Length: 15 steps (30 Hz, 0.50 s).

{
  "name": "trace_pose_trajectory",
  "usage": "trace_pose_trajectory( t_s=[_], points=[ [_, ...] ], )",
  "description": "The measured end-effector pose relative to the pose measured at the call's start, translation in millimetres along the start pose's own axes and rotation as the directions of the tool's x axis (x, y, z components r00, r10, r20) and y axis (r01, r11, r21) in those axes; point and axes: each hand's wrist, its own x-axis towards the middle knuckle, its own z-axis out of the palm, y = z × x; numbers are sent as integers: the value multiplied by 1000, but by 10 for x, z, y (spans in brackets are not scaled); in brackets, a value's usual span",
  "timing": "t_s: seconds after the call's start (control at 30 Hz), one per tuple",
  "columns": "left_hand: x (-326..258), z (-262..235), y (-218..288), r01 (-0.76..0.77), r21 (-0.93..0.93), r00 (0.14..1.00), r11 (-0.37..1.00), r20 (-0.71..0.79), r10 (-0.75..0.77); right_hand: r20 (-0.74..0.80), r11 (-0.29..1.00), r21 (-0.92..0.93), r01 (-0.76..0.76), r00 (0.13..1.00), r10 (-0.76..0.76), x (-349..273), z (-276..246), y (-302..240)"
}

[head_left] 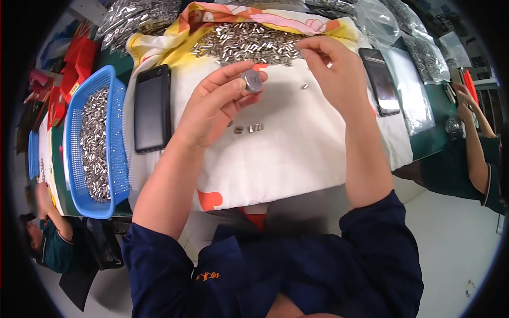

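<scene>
So the tabletop (440, 124) is dark green, mostly hidden under a white cloth (286, 164) with yellow and orange print, bunched up at the far side around a pile of small shiny metal tubes (249, 45). Pale floor (450, 228) shows at lower right, and there's a co-worker's arm (475, 153) at the right rim plus another person (58, 241) at lower left.

The left hand (214, 100) has a round grey metal piece (253, 82) gripped between thumb and fingers, held above the cloth just this side of the pile. The right hand (339, 71) is at the pile's right edge with its fingers bent in; can't tell if there's a tube in the fingertips.

Edge-wise, a blue basket (117, 148) full of small metal bits and a black phone-shaped thing (152, 108) line the left side; a dark phone (380, 82) and a clear plastic bag (411, 93) line the right. Open room is the wide stretch of cloth between the forearms, down to its near edge, with just a few loose tubes (255, 127) near the left wrist and one (305, 86) between the hands.
</scene>
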Motion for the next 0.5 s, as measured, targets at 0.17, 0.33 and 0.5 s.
trace_pose_trajectory(
  t_s=[0.17, 0.33, 0.5],
  points=[
    [28, 13, -33, 11, 27, 999, 1000, 34, -12, 307, 894, -440, -89, 920, 242, 10, -252, 90],
    [28, -11, -48, 2, 21, 1000, 1000, 21, -3, 456, 896, -444, -8, 859, 234, -38, -200, 168],
    [10, -6, -66, -17, 15, 999, 1000, 46, 16, 462, 868, -495, 39, 858, 225, -56, -104, 172]
  ],
)
